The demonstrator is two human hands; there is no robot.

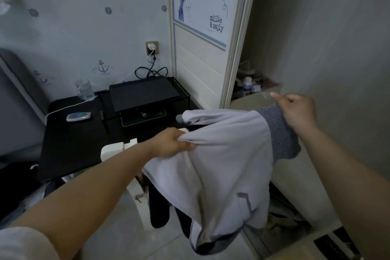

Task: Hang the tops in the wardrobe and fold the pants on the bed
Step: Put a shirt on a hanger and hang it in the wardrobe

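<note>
A pale lilac top with grey ribbed trim hangs in the air between my hands, its lower part drooping toward the floor. My left hand grips a bunch of its pale fabric at the left. My right hand holds the grey ribbed band at the upper right. The open wardrobe stands to the right, behind its sliding door. No hanger shows in the top. The bed is out of view.
A black desk at the left carries a glass mug, a remote, cables and a wire shelf with a black device. Bottles and clutter sit on a wardrobe shelf. A white chair back and dark garments lie below.
</note>
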